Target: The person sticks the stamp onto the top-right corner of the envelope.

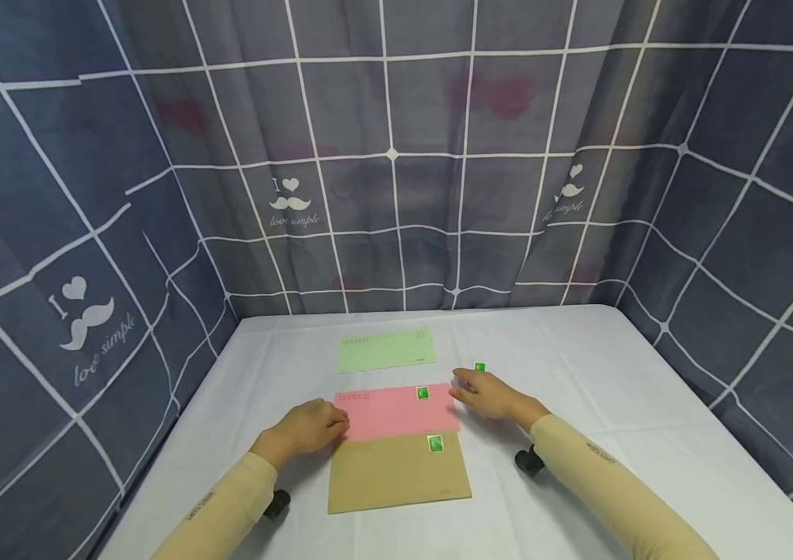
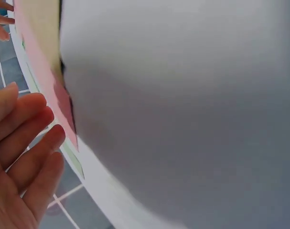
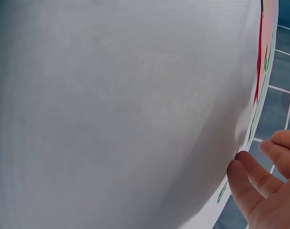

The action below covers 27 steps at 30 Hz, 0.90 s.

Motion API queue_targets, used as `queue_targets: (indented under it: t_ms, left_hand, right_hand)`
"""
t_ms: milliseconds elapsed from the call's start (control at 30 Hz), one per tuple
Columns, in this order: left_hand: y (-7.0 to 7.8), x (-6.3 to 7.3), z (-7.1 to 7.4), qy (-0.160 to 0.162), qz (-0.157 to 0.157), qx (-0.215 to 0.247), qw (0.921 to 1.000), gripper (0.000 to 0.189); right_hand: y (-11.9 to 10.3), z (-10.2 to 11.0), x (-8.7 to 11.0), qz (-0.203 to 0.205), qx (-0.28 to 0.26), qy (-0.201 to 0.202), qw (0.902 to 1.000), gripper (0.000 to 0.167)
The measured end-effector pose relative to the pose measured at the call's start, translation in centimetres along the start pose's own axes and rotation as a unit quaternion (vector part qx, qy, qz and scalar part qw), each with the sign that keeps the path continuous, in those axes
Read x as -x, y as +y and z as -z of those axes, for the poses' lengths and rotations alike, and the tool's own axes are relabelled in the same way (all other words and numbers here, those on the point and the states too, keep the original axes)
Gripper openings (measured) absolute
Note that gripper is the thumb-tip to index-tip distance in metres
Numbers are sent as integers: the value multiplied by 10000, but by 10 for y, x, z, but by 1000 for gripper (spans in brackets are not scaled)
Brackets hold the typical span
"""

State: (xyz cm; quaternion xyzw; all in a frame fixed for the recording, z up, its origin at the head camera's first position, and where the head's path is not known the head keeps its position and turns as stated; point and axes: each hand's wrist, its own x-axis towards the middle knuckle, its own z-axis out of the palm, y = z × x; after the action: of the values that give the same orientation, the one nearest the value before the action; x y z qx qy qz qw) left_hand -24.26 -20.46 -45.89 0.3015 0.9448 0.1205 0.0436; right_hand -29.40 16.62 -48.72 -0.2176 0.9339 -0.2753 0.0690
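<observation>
A pink envelope [image 1: 389,416] with a green stamp [image 1: 422,393] lies mid-table, its near edge meeting a brown envelope [image 1: 399,478] that bears another green stamp [image 1: 435,443]. At the pink envelope's left edge is my left hand [image 1: 308,426]; the left wrist view shows its fingers [image 2: 32,164] loosely bent, with nothing gripped. Beside the pink envelope's upper right corner, my right hand [image 1: 490,394] hovers or rests with fingers extended and holds nothing visible. Whether either hand touches the paper is unclear. A loose green stamp [image 1: 480,366] sits just beyond the right hand.
Farther back on the white-covered table [image 1: 543,334] lies a light green envelope [image 1: 387,351]. Dark checked curtains [image 1: 431,187] enclose the table at the back and both sides. A black device [image 1: 529,460] is strapped under the right wrist, another [image 1: 277,504] under the left.
</observation>
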Motion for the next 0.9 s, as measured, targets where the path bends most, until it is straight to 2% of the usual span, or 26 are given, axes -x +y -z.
queue_targets:
  t_ms: [100, 200, 333, 500, 667, 900]
  left_hand:
    - [-3, -6, 5, 89, -44, 34, 9999, 29]
    - [-8, -13, 7, 147, 342, 132, 9992, 19]
    - [-20, -26, 10, 286, 810, 179, 9961, 26]
    - [-36, -40, 18, 476, 995, -1, 9939, 27]
    - [-46, -51, 20, 360, 1066, -180, 9935, 26]
    - [-54, -62, 17, 169, 1183, -464, 9918, 26]
  right_hand:
    - [-1, 1, 0, -42, -19, 15, 10000, 60]
    - [-1, 1, 0, -81, -19, 18, 10000, 60]
    - [-1, 1, 0, -99, -23, 51, 9999, 58]
    - [-1, 0, -1, -88, 54, 56, 9999, 58]
    - [0, -2, -1, -108, 114, 113, 9998, 58]
    - [2, -4, 1, -204, 138, 226, 9994, 59]
